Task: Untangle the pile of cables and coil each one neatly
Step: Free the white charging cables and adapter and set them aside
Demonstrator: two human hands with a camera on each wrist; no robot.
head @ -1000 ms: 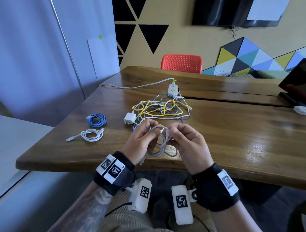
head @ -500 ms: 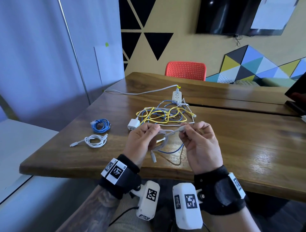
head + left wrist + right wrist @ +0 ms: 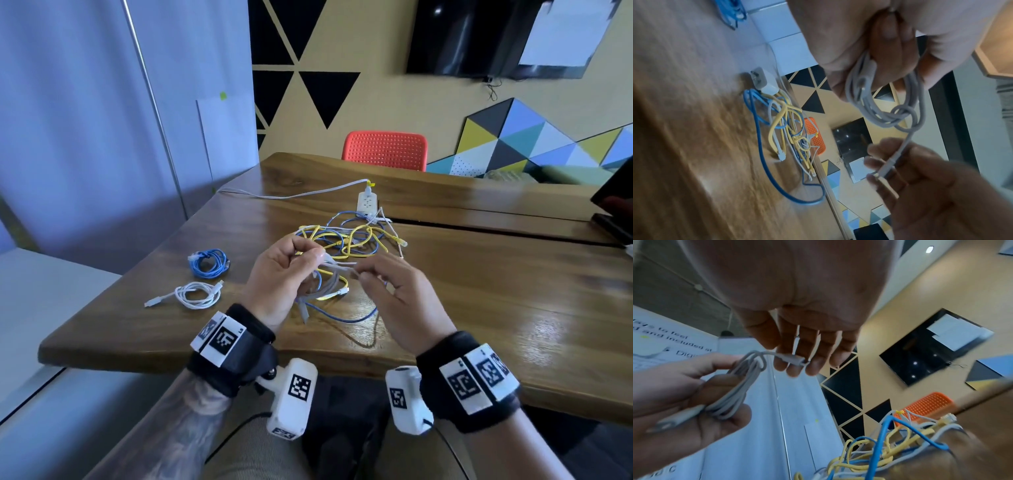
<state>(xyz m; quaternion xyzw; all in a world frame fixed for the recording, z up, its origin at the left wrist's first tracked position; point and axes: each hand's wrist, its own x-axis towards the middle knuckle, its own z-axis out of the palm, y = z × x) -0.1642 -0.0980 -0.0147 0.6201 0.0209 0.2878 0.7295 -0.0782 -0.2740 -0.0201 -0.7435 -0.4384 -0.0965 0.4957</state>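
Note:
My left hand [image 3: 284, 270] grips a coiled grey-white cable [image 3: 327, 287] above the table, its loops bunched in the fingers [image 3: 885, 104]. The cable's free end makes one turn around the bundle. My right hand [image 3: 387, 291] pinches the plug [image 3: 791, 360] on that end between thumb and fingertips, just right of the coil [image 3: 735, 394]. Behind the hands lies the tangled pile of yellow, blue and white cables [image 3: 352, 236], with a white charger block [image 3: 764, 81] at its left edge.
A coiled blue cable [image 3: 209, 262] and a coiled white cable [image 3: 197, 294] lie on the wooden table [image 3: 513, 308] at the left. A white power strip [image 3: 367, 202] sits behind the pile. A red chair [image 3: 385, 150] stands at the far side.
Both hands rose and moved away from the table edge toward the pile. My right hand drew the plug end out of the coil and brought it round the bundle.

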